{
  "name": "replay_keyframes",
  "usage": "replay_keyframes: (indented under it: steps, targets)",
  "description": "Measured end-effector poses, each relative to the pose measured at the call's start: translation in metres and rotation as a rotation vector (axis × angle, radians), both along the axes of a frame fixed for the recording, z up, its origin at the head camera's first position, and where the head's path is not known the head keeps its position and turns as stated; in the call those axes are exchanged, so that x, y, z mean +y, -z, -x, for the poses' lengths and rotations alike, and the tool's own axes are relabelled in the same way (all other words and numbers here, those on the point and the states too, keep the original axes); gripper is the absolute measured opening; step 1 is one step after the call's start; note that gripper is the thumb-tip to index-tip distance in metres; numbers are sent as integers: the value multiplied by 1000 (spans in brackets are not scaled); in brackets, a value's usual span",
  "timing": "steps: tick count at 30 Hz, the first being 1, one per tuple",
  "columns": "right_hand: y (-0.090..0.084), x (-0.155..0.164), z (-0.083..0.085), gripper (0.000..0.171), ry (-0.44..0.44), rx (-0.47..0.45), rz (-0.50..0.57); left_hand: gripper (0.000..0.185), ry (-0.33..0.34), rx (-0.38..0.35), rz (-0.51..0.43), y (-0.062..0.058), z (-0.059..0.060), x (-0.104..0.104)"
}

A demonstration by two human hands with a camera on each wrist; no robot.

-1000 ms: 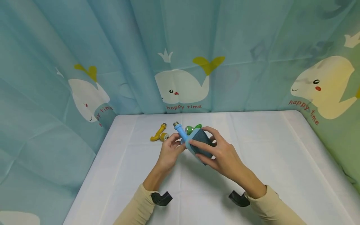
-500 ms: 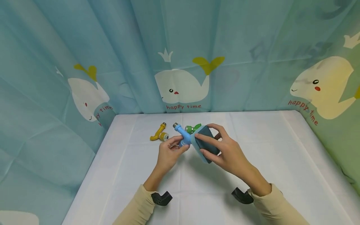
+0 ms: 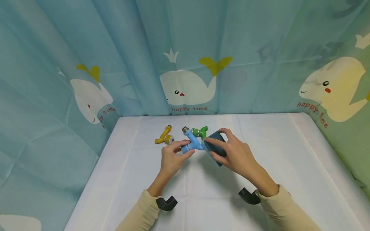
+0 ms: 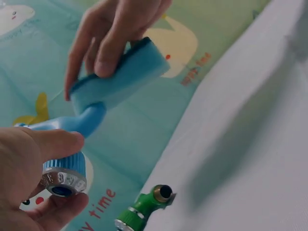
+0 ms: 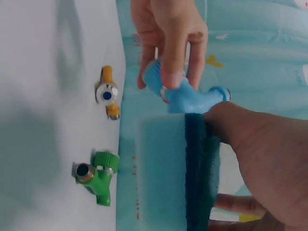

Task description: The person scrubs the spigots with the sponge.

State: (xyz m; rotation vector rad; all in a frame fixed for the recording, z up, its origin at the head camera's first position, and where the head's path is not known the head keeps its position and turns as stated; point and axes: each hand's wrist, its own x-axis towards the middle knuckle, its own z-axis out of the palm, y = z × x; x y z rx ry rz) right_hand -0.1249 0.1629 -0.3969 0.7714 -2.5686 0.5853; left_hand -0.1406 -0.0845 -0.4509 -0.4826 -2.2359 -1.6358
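Note:
My left hand (image 3: 171,158) pinches a light blue plastic faucet (image 3: 195,144) by its ribbed knob, above the table. The faucet's threaded metal end points up and away in the head view. In my right hand (image 3: 238,154) is a blue sponge (image 3: 215,149) with a darker scouring side, gripped between thumb and fingers. Its light face meets the faucet's spout end, as the left wrist view shows with the sponge (image 4: 120,72) right against the spout (image 4: 91,120). Fingers of the left hand hide part of the knob.
A yellow faucet (image 3: 163,136) lies on the white table (image 3: 138,179) beyond my left hand. Just behind the held faucet lies a green faucet (image 3: 203,131). A blue-green curtain (image 3: 130,64) with printed whales hangs around the table's back and sides.
The sponge has slid right along the faucet, from its body out to the spout end. More of the blue faucet and the green faucet shows. My left hand stays nearly in place.

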Motion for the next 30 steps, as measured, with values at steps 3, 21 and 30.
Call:
replay_keyframes:
  steps: [3,21,30]
  targets:
    - [-2,-1,1,44,16,-82,-6,32,-5,21,13,0,0,0]
    - [-6,4,3,45,32,-157,12,34,48,-63,-10,-2,1,4]
    - [11,6,2,55,-98,18,284,34,168,-464,-325,-2,4,7]
